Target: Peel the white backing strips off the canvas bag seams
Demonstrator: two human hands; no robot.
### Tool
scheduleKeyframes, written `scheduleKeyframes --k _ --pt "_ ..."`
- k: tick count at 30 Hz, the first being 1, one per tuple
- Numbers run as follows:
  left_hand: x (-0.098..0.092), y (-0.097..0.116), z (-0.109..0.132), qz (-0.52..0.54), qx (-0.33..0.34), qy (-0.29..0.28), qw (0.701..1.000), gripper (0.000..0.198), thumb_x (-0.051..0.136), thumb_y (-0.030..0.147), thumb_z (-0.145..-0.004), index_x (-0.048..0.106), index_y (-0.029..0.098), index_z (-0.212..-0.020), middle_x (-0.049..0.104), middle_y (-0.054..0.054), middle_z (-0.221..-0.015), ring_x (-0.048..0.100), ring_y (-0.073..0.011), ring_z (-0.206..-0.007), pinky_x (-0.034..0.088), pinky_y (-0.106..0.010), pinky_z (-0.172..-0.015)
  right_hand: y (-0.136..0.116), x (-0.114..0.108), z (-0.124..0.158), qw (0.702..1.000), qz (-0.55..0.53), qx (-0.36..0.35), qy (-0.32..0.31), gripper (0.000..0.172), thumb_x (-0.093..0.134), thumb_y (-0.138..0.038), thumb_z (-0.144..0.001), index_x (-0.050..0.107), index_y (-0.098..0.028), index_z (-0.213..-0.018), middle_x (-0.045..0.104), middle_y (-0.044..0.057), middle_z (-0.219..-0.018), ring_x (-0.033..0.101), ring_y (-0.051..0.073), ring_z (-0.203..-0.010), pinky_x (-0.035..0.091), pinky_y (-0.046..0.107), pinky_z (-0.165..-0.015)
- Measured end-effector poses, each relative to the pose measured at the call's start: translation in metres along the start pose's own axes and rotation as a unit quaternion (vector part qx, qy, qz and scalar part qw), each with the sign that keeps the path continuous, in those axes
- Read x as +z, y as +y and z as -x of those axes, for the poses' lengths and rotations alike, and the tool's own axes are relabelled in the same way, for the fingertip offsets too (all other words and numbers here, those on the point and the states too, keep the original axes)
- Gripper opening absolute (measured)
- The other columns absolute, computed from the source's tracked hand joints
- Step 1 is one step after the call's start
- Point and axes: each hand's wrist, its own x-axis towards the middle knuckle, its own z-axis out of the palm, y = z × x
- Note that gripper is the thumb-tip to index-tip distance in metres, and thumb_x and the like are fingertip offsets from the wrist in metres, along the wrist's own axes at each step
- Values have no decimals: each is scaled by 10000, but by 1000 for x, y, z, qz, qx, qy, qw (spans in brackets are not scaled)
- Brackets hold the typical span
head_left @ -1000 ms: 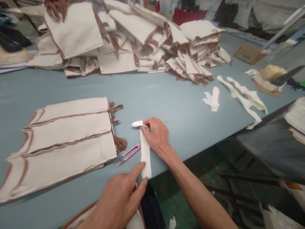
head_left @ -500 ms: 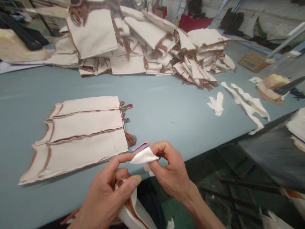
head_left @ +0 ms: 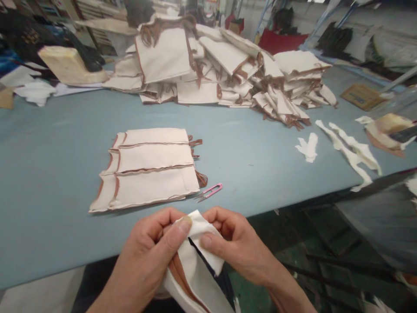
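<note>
Below the table's front edge, my left hand is closed on a cream fabric bag with brown edging, its thumb pressing near the top end. My right hand pinches a white fabric strip between thumb and fingers. The strip's upper end meets the left thumb, and a dark gap shows between strip and bag. Lower parts of the bag are cut off by the frame. Just beyond my hands lie pink thread snips, beside several flat cream bags with brown cords, overlapping in a row.
A large heap of cream bags covers the back of the blue-grey table. White fabric scraps lie at the right. A cardboard box and a pale block stand farther back. Dark floor and bars show below the right edge.
My left thumb has come up to the white strip, and my right hand has turned, its thumb now flat on the strip. The view has swung left, showing the snips whole.
</note>
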Motion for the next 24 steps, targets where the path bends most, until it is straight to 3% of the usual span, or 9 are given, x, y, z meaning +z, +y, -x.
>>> scheduleKeyframes --k 4,14,18,21,24 --pt "-14 -7 3 21 26 -3 999 455 788 610 -774 654 176 -748 598 20 -547 483 -107 -462 371 -173 -437 4 7 6 999 28 -15 9 545 833 -681 -778 621 -179 -794 551 -40 -625 414 80 -541 331 207 -512" --pt "-46 -18 -2 32 97 28 994 402 781 560 -832 717 164 -810 655 26 -613 536 -109 -508 416 -160 -457 13 17 24 998 43 35 -4 605 732 -776 -820 640 -178 -826 604 -18 -549 427 76 -441 329 197 -454" --pt "-48 -20 -4 57 70 -1 996 404 778 563 -820 749 162 -861 690 12 -631 583 -138 -541 468 -183 -485 13 21 29 998 43 46 -5 605 762 -764 -798 644 -172 -820 676 13 -606 430 70 -451 320 194 -455" --pt "-47 -20 -4 93 33 -3 995 475 772 580 -796 761 165 -1027 757 -15 -706 661 -185 -605 543 -224 -540 9 25 31 999 23 42 2 584 793 -737 -784 606 -184 -787 709 26 -631 473 78 -468 373 200 -479" --pt "-46 -19 -3 97 5 11 995 618 755 632 -788 726 183 -1213 775 -25 -712 674 -205 -560 540 -249 -501 7 27 31 999 9 30 15 573 808 -719 -782 568 -199 -767 706 19 -600 499 82 -457 401 200 -488"
